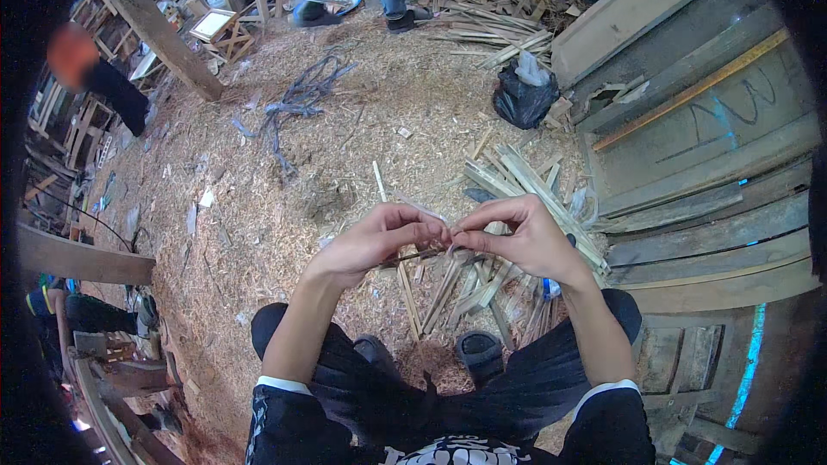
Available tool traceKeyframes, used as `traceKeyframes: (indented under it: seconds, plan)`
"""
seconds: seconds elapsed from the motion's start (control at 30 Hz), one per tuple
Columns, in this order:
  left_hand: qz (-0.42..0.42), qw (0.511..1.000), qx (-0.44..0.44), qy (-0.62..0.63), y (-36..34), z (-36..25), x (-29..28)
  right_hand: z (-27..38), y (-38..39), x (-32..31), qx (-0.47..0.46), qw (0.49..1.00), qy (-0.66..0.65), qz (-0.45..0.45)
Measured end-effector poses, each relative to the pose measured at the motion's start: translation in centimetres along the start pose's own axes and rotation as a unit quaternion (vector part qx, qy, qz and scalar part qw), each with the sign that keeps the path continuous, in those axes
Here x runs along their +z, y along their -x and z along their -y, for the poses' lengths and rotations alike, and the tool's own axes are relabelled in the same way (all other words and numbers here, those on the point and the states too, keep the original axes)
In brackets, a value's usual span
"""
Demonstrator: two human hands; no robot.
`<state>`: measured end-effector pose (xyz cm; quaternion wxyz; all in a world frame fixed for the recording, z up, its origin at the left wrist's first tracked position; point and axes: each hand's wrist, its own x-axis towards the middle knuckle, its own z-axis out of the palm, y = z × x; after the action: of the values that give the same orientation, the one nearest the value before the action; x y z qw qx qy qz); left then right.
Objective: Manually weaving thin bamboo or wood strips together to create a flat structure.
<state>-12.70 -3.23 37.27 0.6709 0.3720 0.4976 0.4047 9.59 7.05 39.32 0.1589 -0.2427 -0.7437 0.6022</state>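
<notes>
My left hand (375,243) and my right hand (527,239) meet in front of my knees, fingertips almost touching. Both are closed in a pinch on something thin. A pale strand shows by the fingertips, but it is too small to name. Under the hands, a loose pile of thin wooden strips (491,291) lies on the floor between my feet and farther out. One longer wooden strip (408,297) lies just left of the pile, running away from me.
Wood shavings cover the floor (284,198). A tangle of grey-blue strapping (301,95) lies ahead. A black plastic bag (524,99) sits by the plank wall (689,155) on the right. A wooden post (159,26) leans at the left. Two other people are farther off.
</notes>
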Motion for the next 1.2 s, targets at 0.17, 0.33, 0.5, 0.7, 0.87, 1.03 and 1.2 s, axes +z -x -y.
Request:
traceKeyframes:
  seconds: [0.17, 0.33, 0.5, 0.7, 0.87, 1.03, 1.2]
  plan:
    - [0.023, 0.998, 0.040, 0.036, -0.4, 0.8, -0.3, -0.5, -0.3, 0.2, -0.001, 1.000, -0.026, -0.005]
    - [0.009, 1.000, -0.025, 0.011, 0.0, -0.5, 0.2, -0.8, -0.1, 0.3, -0.007, 0.999, 0.006, -0.047]
    - [0.008, 0.998, 0.058, 0.018, -1.1, 1.5, -0.4, -1.6, -0.5, 1.7, 0.008, 0.990, -0.060, -0.124]
    - [0.011, 0.994, 0.108, 0.028, -1.4, 1.6, -0.1, -1.0, -0.8, 2.3, 0.012, 0.985, -0.063, -0.163]
    - [-0.019, 0.993, 0.117, 0.024, -1.2, 1.1, 1.1, -1.3, -0.7, 2.8, 0.022, 0.978, -0.049, -0.199]
    - [-0.013, 0.992, 0.108, 0.058, -1.8, 1.6, 0.2, -2.3, -1.2, 3.3, -0.082, 0.964, 0.061, -0.246]
    - [-0.043, 0.996, 0.061, 0.044, -1.9, 1.4, 0.4, -2.6, -1.3, 3.3, -0.074, 0.963, 0.036, -0.258]
